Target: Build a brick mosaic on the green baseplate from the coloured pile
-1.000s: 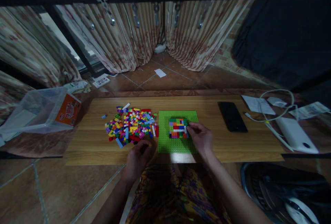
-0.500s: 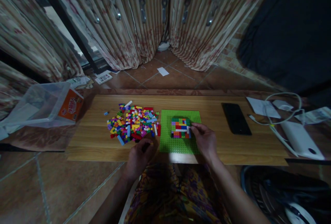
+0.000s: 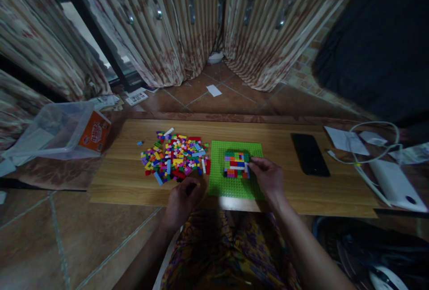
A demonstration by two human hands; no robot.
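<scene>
A green baseplate [image 3: 219, 187] lies on the table, bearing a block of multicoloured toy bricks [image 3: 236, 165]. My right hand [image 3: 270, 177] reaches over the plate's right side, thumb and fingers pinched at the block's right edge; a small pale brick shows at the fingertips. Left of the plate spreads a heap of loose toy bricks [image 3: 177, 156] in many colours. At the heap's near edge is my left hand [image 3: 182, 198], its fingers curled closed. A tiny yellowish brick seems to show at its fingertips, but most of the grip is shadowed.
The wooden table [image 3: 114, 169] also carries a black phone [image 3: 310, 154] to the right. Beyond it lie a white cable [image 3: 365, 178], a white power bank [image 3: 397, 185] and paper [image 3: 346, 141]. A clear plastic bin [image 3: 63, 124] with an orange label stands at the left.
The view has shifted slightly, so the table sits a little differently in it. Both hands keep nearly the same places and grips.
</scene>
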